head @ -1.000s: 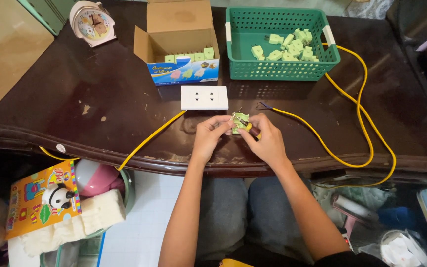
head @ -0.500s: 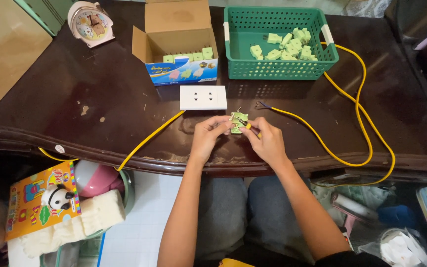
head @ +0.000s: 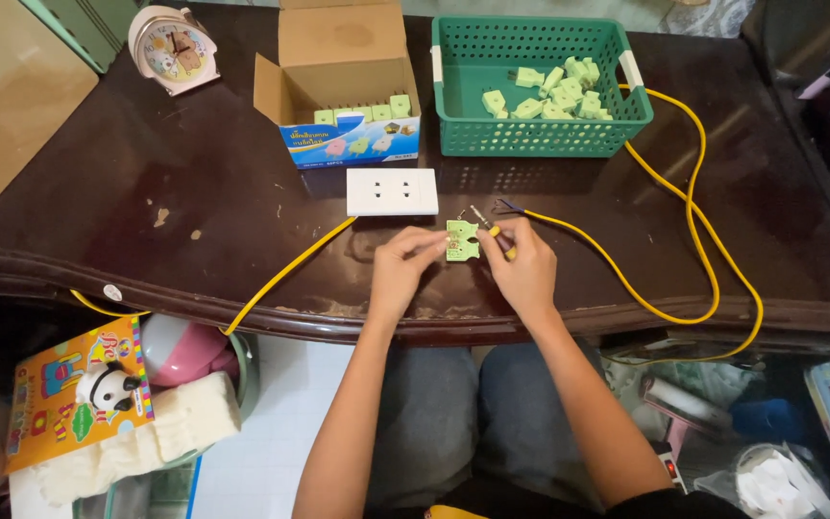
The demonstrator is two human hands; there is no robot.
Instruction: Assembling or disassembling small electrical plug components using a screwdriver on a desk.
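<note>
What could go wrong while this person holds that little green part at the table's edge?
The small green part is pinched between the left hand and right hand close to the table edge; if it slips, it may fall to the cluttered floor. The yellow cable loops over the edge by the knees, so a snag might tug its bare wire ends.

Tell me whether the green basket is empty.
No, the green basket holds a heap of pale green socket parts at its right side.

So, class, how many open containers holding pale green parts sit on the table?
2: the cardboard box at the table's far edge and the green basket right of it.
</note>
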